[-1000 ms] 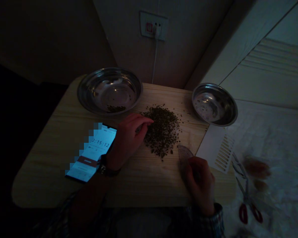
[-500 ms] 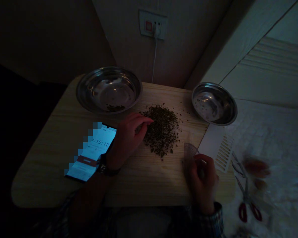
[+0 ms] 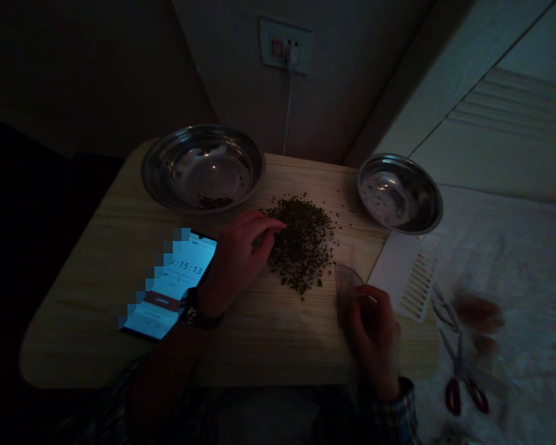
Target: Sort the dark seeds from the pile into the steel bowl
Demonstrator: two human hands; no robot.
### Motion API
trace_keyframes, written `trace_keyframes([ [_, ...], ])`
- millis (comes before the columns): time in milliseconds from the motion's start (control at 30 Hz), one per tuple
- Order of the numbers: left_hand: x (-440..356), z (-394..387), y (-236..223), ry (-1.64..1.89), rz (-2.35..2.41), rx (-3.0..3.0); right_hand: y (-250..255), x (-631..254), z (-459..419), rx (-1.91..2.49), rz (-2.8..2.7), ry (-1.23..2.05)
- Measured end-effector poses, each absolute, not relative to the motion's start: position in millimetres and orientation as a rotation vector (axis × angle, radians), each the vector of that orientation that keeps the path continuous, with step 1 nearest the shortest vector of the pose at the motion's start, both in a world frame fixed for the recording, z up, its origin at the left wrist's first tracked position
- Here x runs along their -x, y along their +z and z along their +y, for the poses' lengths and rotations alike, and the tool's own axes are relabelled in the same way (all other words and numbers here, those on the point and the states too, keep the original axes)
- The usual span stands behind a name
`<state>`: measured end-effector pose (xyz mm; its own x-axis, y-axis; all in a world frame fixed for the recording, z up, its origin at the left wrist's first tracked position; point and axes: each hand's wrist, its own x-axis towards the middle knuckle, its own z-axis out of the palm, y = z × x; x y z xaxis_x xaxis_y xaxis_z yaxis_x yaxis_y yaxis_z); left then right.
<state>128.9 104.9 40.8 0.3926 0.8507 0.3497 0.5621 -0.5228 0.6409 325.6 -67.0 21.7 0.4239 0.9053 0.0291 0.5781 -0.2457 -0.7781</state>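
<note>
A loose pile of small dark green beans or seeds [image 3: 303, 241] lies on the wooden table. My left hand [image 3: 243, 253] rests at the pile's left edge, thumb and fingers brought together at the tips; whatever is between them is too small to make out. My right hand [image 3: 375, 327] is closed on a clear plastic protractor [image 3: 347, 281], its curved edge showing just beyond my fingers, to the lower right of the pile. Under my left wrist lies a lit phone [image 3: 183, 278] with a running timer on its screen.
A large steel bowl [image 3: 204, 139] with some beans inside stands back left. A smaller steel bowl [image 3: 401, 225] is back right. Beside my right hand lies a white slotted card [image 3: 391, 266]. Red-handled scissors [image 3: 458, 371] rest on the white cloth [image 3: 514, 247]. The wall holds a socket [image 3: 285, 46] with a cable.
My right hand has shifted a little to the left with the protractor. My left hand stays where it was. The phone's timer has advanced by one second.
</note>
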Motion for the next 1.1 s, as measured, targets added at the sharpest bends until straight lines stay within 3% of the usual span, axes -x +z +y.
trace_keyframes([
  [1100,-129,105,41,0.950,1.211,-2.232,15,-326,-75,2.034,-1.217,0.263],
])
